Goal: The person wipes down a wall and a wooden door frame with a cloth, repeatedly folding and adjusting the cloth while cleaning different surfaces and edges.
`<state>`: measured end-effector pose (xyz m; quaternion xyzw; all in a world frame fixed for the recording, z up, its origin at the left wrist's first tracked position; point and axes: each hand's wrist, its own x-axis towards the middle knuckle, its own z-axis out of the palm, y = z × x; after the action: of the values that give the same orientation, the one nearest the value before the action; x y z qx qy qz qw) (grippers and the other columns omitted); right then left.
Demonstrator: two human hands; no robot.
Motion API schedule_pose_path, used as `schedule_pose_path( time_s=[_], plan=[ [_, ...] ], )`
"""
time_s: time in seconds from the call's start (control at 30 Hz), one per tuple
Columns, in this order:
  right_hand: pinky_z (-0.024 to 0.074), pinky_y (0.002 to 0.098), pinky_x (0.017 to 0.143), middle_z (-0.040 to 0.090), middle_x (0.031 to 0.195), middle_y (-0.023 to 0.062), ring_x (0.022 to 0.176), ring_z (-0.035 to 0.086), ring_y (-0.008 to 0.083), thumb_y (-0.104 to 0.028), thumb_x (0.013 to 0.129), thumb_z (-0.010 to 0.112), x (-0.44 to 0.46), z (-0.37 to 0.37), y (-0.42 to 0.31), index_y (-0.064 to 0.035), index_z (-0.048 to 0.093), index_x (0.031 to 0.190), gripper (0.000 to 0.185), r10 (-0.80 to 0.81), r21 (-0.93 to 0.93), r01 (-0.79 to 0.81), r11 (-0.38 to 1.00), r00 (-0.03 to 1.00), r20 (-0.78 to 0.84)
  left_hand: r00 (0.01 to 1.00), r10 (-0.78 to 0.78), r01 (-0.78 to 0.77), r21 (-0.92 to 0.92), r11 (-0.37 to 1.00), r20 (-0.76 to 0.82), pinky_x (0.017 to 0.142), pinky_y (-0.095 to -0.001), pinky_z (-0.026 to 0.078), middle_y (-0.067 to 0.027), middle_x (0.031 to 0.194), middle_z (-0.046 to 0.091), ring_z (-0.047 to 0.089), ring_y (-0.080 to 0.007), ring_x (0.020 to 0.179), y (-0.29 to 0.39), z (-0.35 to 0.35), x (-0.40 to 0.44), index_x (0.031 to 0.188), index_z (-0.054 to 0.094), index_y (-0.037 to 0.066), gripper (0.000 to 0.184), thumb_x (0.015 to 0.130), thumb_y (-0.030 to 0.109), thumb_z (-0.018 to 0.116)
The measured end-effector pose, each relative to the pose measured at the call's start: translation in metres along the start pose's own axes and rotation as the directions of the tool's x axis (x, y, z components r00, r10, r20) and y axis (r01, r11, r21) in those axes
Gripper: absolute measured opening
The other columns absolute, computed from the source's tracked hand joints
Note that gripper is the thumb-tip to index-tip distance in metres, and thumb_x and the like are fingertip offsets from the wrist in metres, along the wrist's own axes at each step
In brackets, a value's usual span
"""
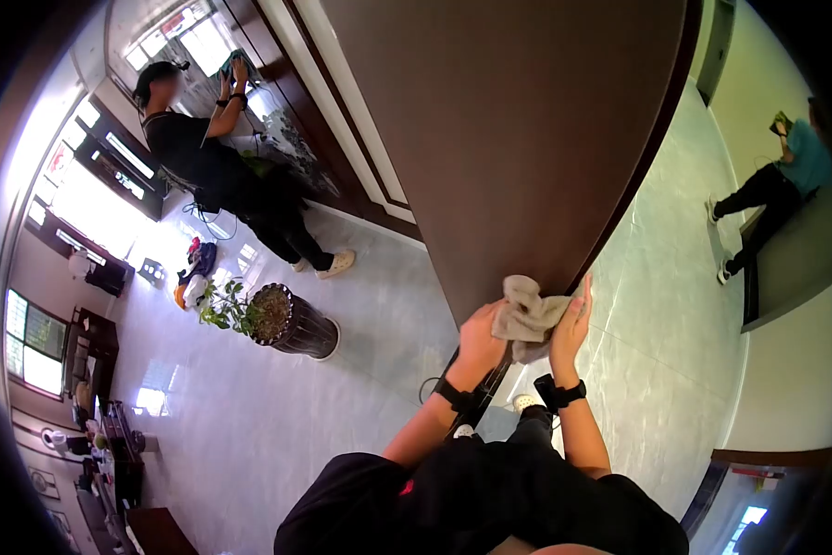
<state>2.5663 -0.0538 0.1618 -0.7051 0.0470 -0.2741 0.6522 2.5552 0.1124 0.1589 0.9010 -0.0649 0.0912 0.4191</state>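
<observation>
A crumpled grey-beige cloth [525, 313] is bunched against the lower edge of a tall dark brown panel [518, 139], which may be a door or a partition end. From the left, my left hand [484, 344] is closed on the cloth, its fingertips partly hidden by the folds. On the other side my right hand [570, 331] grips the cloth's right part, with fingers reaching up along the panel's edge. Both wrists wear black bands.
A potted plant [296, 322] stands on the glossy tiled floor [342, 416] to the left. Beyond it, a person in black [203, 157] holds a cloth up to a wall panel. Another person in teal [805, 157] is at the far right. Dark furniture [120, 453] lines the left.
</observation>
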Motion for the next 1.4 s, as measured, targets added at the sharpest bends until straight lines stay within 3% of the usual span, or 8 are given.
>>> schedule_pose_path(
  time_s=[0.23,0.3,0.43,0.57,0.63,1.2,1.33,1.4],
  plan=[
    [0.0137,0.0357,0.112,0.021,0.150,0.0161,0.139,0.018,0.0280,-0.040,0.100,0.029,0.017,0.021,-0.058,0.0016,0.021,0.143,0.060,-0.223,-0.028,0.221,0.975,0.970,-0.092,0.951,-0.186,0.296,-0.557,0.776,0.246,0.075,-0.0302,0.048,-0.0131,0.105,0.065,0.062,-0.0175,0.095,0.050,-0.061,0.006,0.120,0.055,0.002,0.034,0.094,0.022,0.044],
    [0.0124,0.0364,0.112,0.019,0.150,0.0178,0.140,0.017,0.0292,-0.041,0.099,0.032,0.031,0.028,-0.083,0.0025,0.017,0.144,0.064,-0.367,-0.063,0.361,0.930,0.920,-0.139,0.993,-0.104,-0.023,-0.934,0.355,-0.064,0.087,-0.0308,0.044,-0.0163,0.118,0.058,0.056,-0.0176,0.106,0.057,-0.044,0.020,0.129,0.046,0.001,0.039,0.096,0.021,0.041],
    [0.0134,0.0407,0.112,0.018,0.149,0.0226,0.139,0.016,0.0342,-0.040,0.092,0.053,0.068,0.041,-0.128,0.0040,0.015,0.143,0.078,-0.577,-0.202,0.545,0.814,0.801,-0.159,0.661,0.462,-0.675,-0.200,0.710,-0.592,0.099,-0.0412,0.036,-0.0185,0.122,0.055,0.052,-0.0349,0.112,0.072,-0.056,0.084,0.130,0.044,0.001,0.055,0.086,0.032,0.054],
    [0.0251,0.0488,0.107,0.020,0.145,0.0296,0.133,0.023,0.0459,-0.040,0.075,0.074,0.094,0.049,-0.095,0.0014,0.008,0.144,0.103,-0.820,-0.654,0.577,0.489,0.559,-0.119,0.793,0.480,-0.522,-0.013,0.853,-0.375,0.097,-0.0441,0.037,-0.0151,0.116,0.059,0.052,-0.0366,0.110,0.061,-0.039,0.145,0.122,0.053,0.006,0.053,0.078,0.035,0.059],
    [0.0244,0.0494,0.107,0.019,0.146,0.0284,0.133,0.023,0.0455,-0.038,0.077,0.073,0.096,0.048,-0.083,0.0011,0.007,0.144,0.102,-0.836,-0.634,0.606,0.480,0.534,-0.123,0.532,0.720,-0.686,0.272,0.675,-0.446,0.097,-0.0477,0.037,-0.0186,0.116,0.058,0.051,-0.0373,0.111,0.046,-0.021,0.160,0.116,0.057,0.003,0.045,0.078,0.026,0.061],
    [0.0348,0.0484,0.101,0.025,0.140,0.0341,0.125,0.036,0.0493,-0.032,0.078,0.068,0.067,0.036,0.020,0.0013,0.007,0.143,0.095,-0.768,-0.620,0.550,0.560,0.625,-0.139,0.532,0.759,-0.753,0.200,0.627,-0.375,0.079,-0.0380,0.051,-0.0051,0.090,0.068,0.064,-0.0250,0.088,-0.019,0.038,0.146,0.088,0.070,0.012,0.019,0.075,0.026,0.067],
    [0.0390,0.0459,0.097,0.030,0.140,0.0300,0.122,0.041,0.0457,-0.021,0.073,0.071,0.031,0.031,0.065,-0.0008,0.009,0.144,0.096,-0.625,-0.589,0.439,0.679,0.766,-0.149,0.680,0.694,-0.711,0.018,0.703,-0.237,0.078,-0.0371,0.050,-0.0042,0.089,0.068,0.064,-0.0242,0.085,-0.070,0.068,0.119,0.086,0.070,0.017,0.014,0.073,0.020,0.066],
    [0.0434,0.0417,0.092,0.034,0.140,0.0257,0.118,0.047,0.0406,-0.020,0.072,0.071,0.011,0.025,0.067,-0.0007,0.011,0.143,0.095,-0.111,-0.496,0.045,0.867,0.988,-0.105,0.704,0.688,-0.699,0.000,0.715,-0.176,0.077,-0.0368,0.050,-0.0041,0.088,0.067,0.064,-0.0242,0.085,-0.082,0.071,0.105,0.085,0.070,0.018,0.014,0.072,0.018,0.066]
  ],
)
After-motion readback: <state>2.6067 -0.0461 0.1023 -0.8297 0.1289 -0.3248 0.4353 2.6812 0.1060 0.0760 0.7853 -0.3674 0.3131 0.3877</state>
